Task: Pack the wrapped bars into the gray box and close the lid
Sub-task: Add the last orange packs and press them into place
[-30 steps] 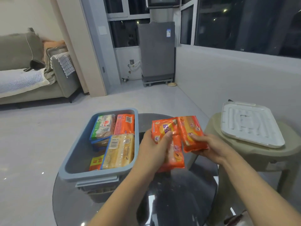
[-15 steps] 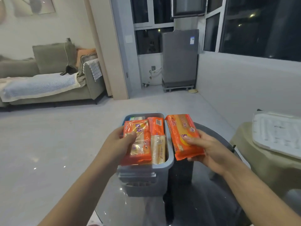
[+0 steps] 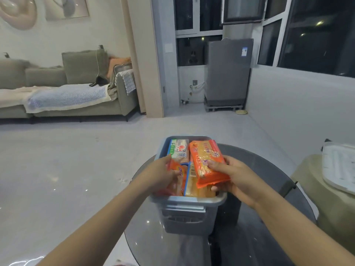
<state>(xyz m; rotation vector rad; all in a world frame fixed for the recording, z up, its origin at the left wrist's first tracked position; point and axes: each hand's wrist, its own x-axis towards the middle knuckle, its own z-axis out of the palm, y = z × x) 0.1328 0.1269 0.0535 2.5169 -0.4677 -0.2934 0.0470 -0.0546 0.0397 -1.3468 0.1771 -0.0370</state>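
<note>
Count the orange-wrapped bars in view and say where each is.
2: one orange-wrapped bar gripped by the right hand above the gray plastic box; another under the left hand inside the box's near left. More may be hidden beneath.

Printed matter appears on several wrappers, though little of it resolves. The green-and-white wrapped bar [image 3: 178,148] at the far left of the gray box [image 3: 185,200] carries large red Chinese characters, too blurred to make out. The orange wrapped bar [image 3: 208,163] held in the right hand [image 3: 233,176] shows purple lettering, unreadable. A barcode label [image 3: 192,170] with illegible digits sits on the clear-wrapped bar [image 3: 194,186] beneath it. The second orange bar [image 3: 177,179], under the left hand [image 3: 163,173], bears purple script, also unreadable. A blue-and-white sticker [image 3: 244,51] on the gray appliance [image 3: 227,72] cannot be read.
</note>
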